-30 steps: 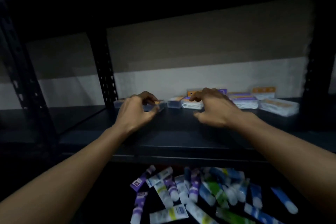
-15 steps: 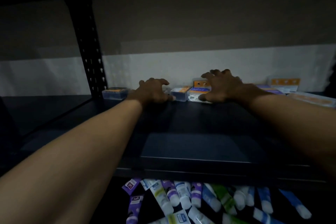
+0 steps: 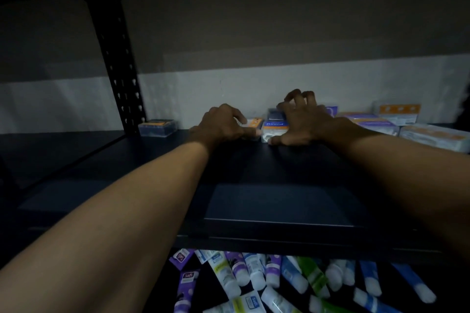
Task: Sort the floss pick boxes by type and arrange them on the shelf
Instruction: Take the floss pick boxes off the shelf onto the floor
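Small floss pick boxes stand in a row at the back of the dark shelf [image 3: 254, 173]. My left hand [image 3: 223, 126] grips a small orange-labelled box [image 3: 255, 123], thumb along its front. Right beside it, my right hand [image 3: 302, 123] holds a blue-labelled box marked "Round" [image 3: 276, 127], with the thumb at its lower front corner and the fingers arched above. Another bluish box [image 3: 276, 114] stands behind it, partly hidden. A lone orange-labelled box [image 3: 157, 127] sits far left by the post.
Right of my hands lie purple-labelled boxes [image 3: 368, 119], an upright orange-and-white box [image 3: 396, 114] and a flat clear box with orange print [image 3: 435, 136]. A perforated black post [image 3: 117, 58] rises at the left. Several tubes [image 3: 254, 279] lie on the shelf below.
Both hands have reached deeper to the back of the shelf. The left hand left one orange box by the post and now grips another. The right hand's fingers have lifted higher.
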